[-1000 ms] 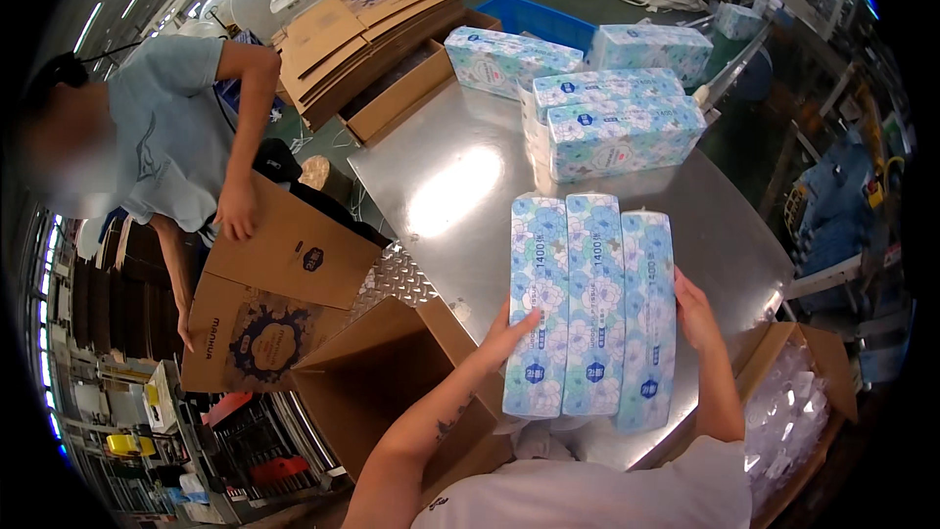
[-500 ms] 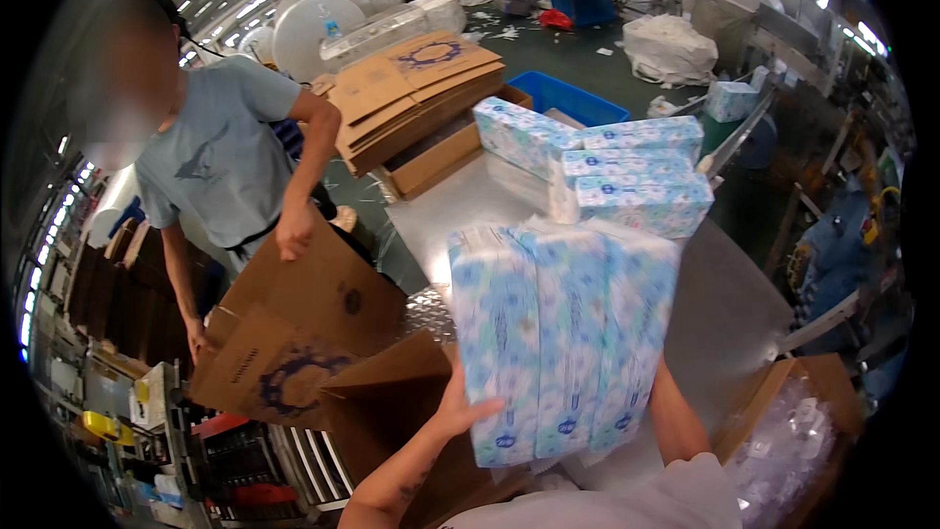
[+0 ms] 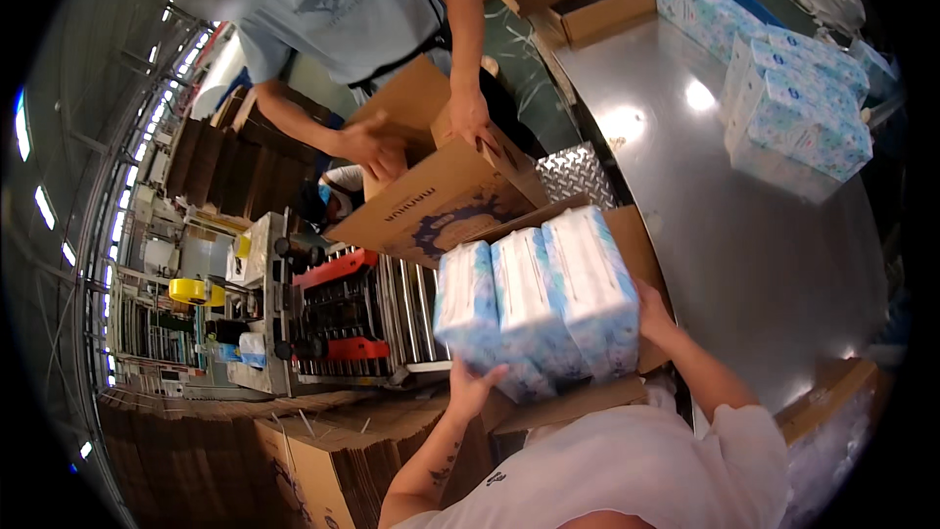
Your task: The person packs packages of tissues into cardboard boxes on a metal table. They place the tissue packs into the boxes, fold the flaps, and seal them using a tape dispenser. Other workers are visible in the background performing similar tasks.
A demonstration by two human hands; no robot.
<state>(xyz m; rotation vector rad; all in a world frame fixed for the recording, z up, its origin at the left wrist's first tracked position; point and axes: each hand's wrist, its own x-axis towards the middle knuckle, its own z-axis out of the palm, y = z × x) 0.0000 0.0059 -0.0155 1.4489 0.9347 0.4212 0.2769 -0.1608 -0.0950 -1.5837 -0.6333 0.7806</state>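
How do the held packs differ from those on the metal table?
The held packs are between the left hand and right hand; the table packs rest on the metal table. The held packs turn mostly white faces upward; the table packs turn floral faces upward. Both have blue floral wrapping.

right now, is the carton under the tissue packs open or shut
Open: the carton has flaps spread beside the tissue packs, which the left hand and right hand hold at its mouth.

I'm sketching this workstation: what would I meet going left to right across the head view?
Yellow roll, lower red bar, held blue-and-white packs, wearer's right hand, cluster of packs on the metal table.
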